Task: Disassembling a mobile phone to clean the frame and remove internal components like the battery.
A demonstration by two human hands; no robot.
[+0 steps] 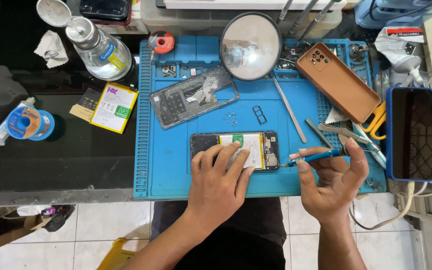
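Observation:
An opened phone (266, 146) lies back-up on the blue work mat (166, 165), its battery and circuit boards exposed. My left hand (219, 175) rests flat on it, fingers spread over the battery. My right hand (332, 179) grips a blue screwdriver (321, 156), and its tip touches the phone's right end. Several tiny screws (231, 118) and a small black card tray (259, 114) lie on the mat just above the phone.
A removed phone frame (193, 97), round magnifier (250, 46), metal pry tool (290, 110), brown phone case (338, 81) and tweezers (343, 132) sit on the mat. A second phone in a blue case (411, 133) is right; a battery pack (114, 107), bottle (98, 47) and tape roll (28, 123) left.

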